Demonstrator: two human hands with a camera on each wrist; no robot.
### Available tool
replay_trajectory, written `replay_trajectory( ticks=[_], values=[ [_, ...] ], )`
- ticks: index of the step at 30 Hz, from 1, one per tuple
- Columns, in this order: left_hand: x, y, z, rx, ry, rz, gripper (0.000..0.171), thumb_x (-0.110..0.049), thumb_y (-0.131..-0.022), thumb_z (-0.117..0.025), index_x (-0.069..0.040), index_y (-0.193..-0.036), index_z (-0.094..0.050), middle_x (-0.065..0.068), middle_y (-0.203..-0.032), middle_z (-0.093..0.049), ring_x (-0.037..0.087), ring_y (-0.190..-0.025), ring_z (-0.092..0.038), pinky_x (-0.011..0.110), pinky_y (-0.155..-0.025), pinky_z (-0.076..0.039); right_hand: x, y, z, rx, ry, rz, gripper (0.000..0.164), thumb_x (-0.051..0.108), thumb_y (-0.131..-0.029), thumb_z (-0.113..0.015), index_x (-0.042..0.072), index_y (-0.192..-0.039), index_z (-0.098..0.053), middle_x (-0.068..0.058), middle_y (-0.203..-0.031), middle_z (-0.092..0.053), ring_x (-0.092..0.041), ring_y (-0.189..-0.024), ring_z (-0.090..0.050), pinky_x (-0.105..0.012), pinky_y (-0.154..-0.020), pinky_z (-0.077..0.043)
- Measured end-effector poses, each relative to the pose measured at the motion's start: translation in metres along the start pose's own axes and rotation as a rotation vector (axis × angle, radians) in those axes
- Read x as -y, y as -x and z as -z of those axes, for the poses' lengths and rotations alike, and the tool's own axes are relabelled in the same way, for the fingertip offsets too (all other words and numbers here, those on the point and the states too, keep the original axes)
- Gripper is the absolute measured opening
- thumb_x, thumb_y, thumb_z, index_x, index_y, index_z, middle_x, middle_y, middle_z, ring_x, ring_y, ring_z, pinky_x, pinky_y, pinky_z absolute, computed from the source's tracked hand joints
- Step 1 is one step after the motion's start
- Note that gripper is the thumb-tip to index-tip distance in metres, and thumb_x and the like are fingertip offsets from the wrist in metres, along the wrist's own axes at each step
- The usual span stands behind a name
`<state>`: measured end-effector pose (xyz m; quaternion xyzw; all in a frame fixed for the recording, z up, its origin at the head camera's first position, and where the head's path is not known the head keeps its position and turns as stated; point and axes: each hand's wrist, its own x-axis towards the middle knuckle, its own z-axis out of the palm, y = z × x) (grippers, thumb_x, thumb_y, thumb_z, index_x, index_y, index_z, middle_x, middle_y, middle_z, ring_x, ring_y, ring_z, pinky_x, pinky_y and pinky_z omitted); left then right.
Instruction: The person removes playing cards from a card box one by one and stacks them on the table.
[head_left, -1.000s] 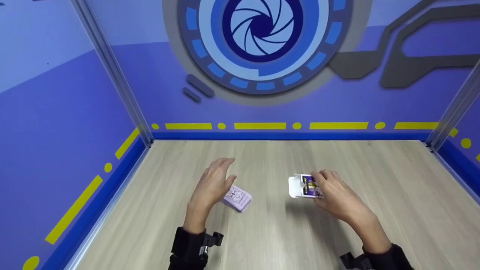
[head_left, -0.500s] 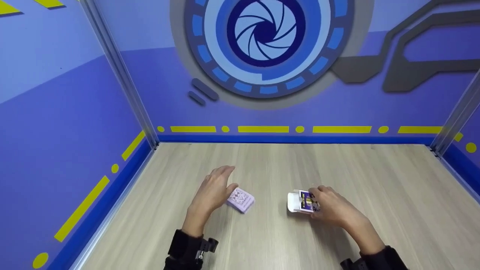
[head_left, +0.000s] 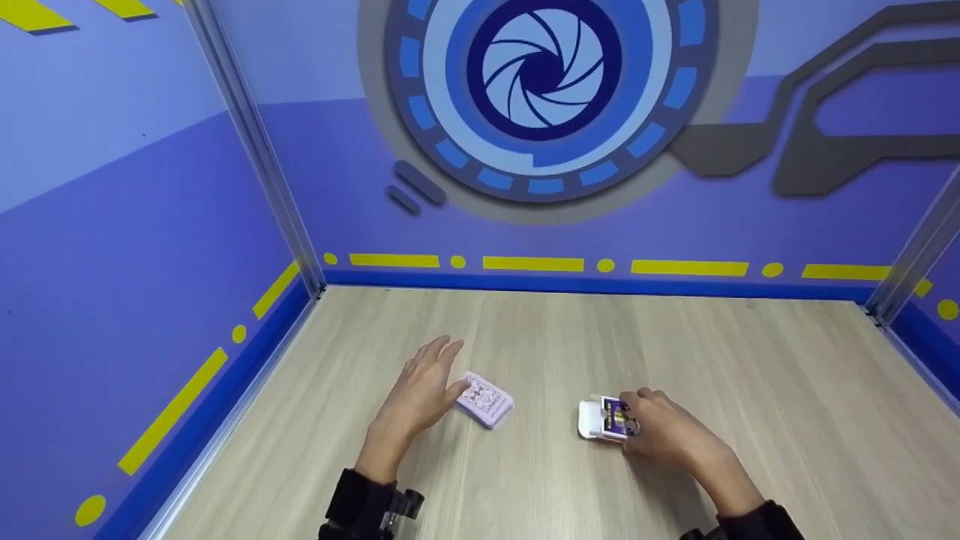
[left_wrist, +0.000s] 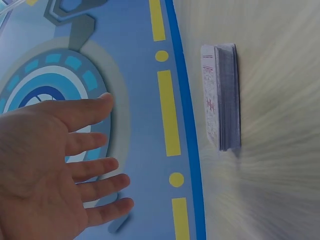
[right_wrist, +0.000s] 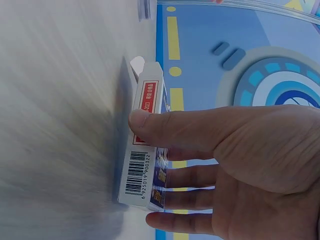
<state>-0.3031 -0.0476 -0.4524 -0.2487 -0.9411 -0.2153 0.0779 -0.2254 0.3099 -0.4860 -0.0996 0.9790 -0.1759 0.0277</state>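
A stack of pale purple playing cards [head_left: 485, 400] lies on the table, its patterned back facing up. Just left of it hovers my left hand [head_left: 416, 386], fingers extended; the thumb overlaps the stack's corner in the head view. The left wrist view shows that palm bare and the card stack [left_wrist: 221, 97] apart from it. My right hand [head_left: 670, 431] grips a small card box [head_left: 615, 418] by its sides, close over the table. The box's white end flap [head_left: 590, 420] is folded out, pointing toward the cards. A barcode and a red label mark the side of the box [right_wrist: 137, 175] under my thumb.
The light wood table [head_left: 540, 345] ends at a blue printed back wall [head_left: 540, 232]. Another blue wall [head_left: 150, 300] rises on the left, with a metal post [head_left: 262, 150] in the corner. Black straps sit on both wrists.
My right hand has lowered the card box toward the table and nearer to me. The left hand has drawn back slightly from the card stack, and the head view has shifted a little.
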Motion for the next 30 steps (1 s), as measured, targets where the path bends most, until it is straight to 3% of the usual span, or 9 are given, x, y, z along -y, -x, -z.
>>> replay_trajectory(
  ticks=[4,14,20,25,30],
  values=[
    [0.004,0.002,-0.002,-0.017,-0.012,-0.003,0.062,-0.023,-0.097,-0.074,0.001,-0.149,-0.05,0.025,-0.151,-0.047,0.042,-0.14,-0.044,0.061,-0.11,-0.038,-0.001,-0.003,-0.002,0.019,0.006,-0.023,0.068,0.008,-0.075,-0.09,-0.011,-0.133,-0.058,-0.023,-0.117,-0.063,-0.038,-0.11,-0.062,-0.056,-0.096,-0.05],
    [0.012,0.009,-0.006,0.018,0.006,0.035,0.06,-0.021,-0.097,-0.073,0.003,-0.148,-0.05,0.025,-0.148,-0.05,0.042,-0.139,-0.046,0.059,-0.111,-0.038,-0.005,-0.003,-0.008,0.021,0.004,-0.019,0.064,0.007,-0.081,-0.085,-0.01,-0.136,-0.057,-0.029,-0.126,-0.06,-0.047,-0.12,-0.057,-0.061,-0.1,-0.047],
    [0.012,0.008,-0.001,0.033,0.006,0.05,0.061,-0.021,-0.098,-0.072,0.002,-0.149,-0.049,0.025,-0.15,-0.049,0.041,-0.141,-0.044,0.059,-0.112,-0.037,-0.006,-0.004,-0.009,0.026,0.004,-0.037,0.065,0.011,-0.083,-0.085,-0.009,-0.138,-0.056,-0.03,-0.128,-0.06,-0.046,-0.12,-0.058,-0.06,-0.101,-0.046],
    [0.011,0.005,0.002,0.055,-0.002,0.056,0.062,-0.022,-0.099,-0.07,0.002,-0.151,-0.046,0.023,-0.154,-0.046,0.041,-0.144,-0.04,0.058,-0.116,-0.032,-0.006,-0.004,-0.009,0.031,-0.023,-0.049,0.068,0.009,-0.083,-0.085,-0.007,-0.142,-0.053,-0.033,-0.138,-0.054,-0.049,-0.129,-0.051,-0.063,-0.105,-0.042],
    [0.012,0.004,0.003,0.052,-0.01,0.049,0.063,-0.022,-0.099,-0.07,0.002,-0.152,-0.045,0.022,-0.155,-0.046,0.041,-0.145,-0.04,0.058,-0.116,-0.033,-0.007,0.001,-0.005,-0.013,-0.065,-0.023,0.078,0.022,-0.081,-0.089,-0.006,-0.143,-0.052,-0.034,-0.142,-0.05,-0.052,-0.134,-0.046,-0.064,-0.107,-0.039]
  ],
)
